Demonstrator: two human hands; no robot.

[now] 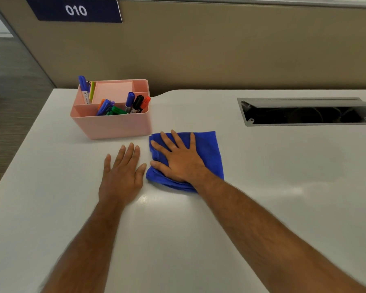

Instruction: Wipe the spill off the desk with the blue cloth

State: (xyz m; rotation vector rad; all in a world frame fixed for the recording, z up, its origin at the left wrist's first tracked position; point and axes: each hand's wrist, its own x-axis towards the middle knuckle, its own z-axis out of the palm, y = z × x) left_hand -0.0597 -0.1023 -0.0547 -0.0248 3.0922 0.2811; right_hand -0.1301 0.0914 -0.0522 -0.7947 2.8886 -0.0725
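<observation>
A folded blue cloth (208, 151) lies flat on the white desk (262, 187), just right of centre. My right hand (178, 158) presses down on the cloth's left half with its fingers spread. My left hand (123, 174) rests palm down on the bare desk right beside the cloth, thumb almost touching its edge, holding nothing. A faint glossy patch (156, 199) shows on the desk just in front of the cloth; I cannot tell whether it is liquid or glare.
A pink desk organiser (112, 123) with several markers stands just behind my left hand. An open cable hatch (304, 115) is sunk into the desk at the back right. A beige partition (220, 49) with a "010" sign (75, 10) runs along the far edge.
</observation>
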